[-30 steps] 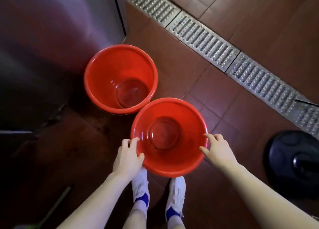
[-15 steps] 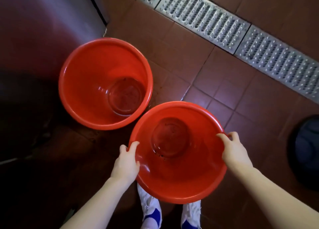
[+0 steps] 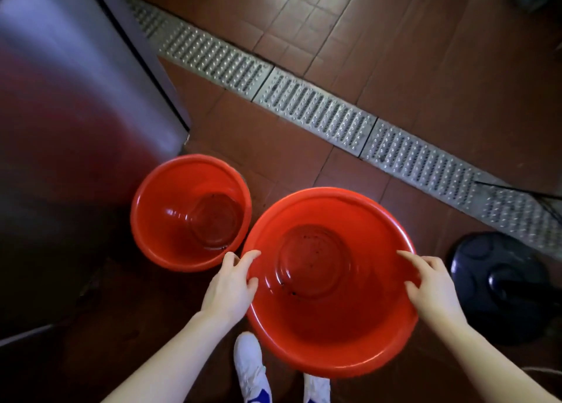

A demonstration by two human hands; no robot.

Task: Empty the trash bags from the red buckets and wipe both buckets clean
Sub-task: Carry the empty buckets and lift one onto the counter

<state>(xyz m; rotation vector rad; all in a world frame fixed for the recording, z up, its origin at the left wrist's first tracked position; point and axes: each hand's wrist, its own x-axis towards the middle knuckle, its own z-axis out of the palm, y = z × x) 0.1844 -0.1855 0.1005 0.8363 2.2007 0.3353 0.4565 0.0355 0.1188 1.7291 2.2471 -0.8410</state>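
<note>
- Red plastic: the nearer bucket point(image 3: 331, 326) is sitting straight in front of the person, mouth up, between both hands and over the shoes point(image 3: 251, 369). It seems to be lifted.
- The second bucket point(image 3: 170, 220) is standing on the floor just to its front-left.
- The left hand point(image 3: 228, 287) is gripping the left rim, with its fingers curling round the edge.
- The right hand point(image 3: 435, 290) is lying over the right rim, with index and thumb almost straight, pressing rather than clasping.
- Both hands are equally near.

A commercial kitchen: brown tiled floor point(image 3: 425, 77), steel drain grate point(image 3: 313, 110), stainless cabinet point(image 3: 60, 98).
</note>
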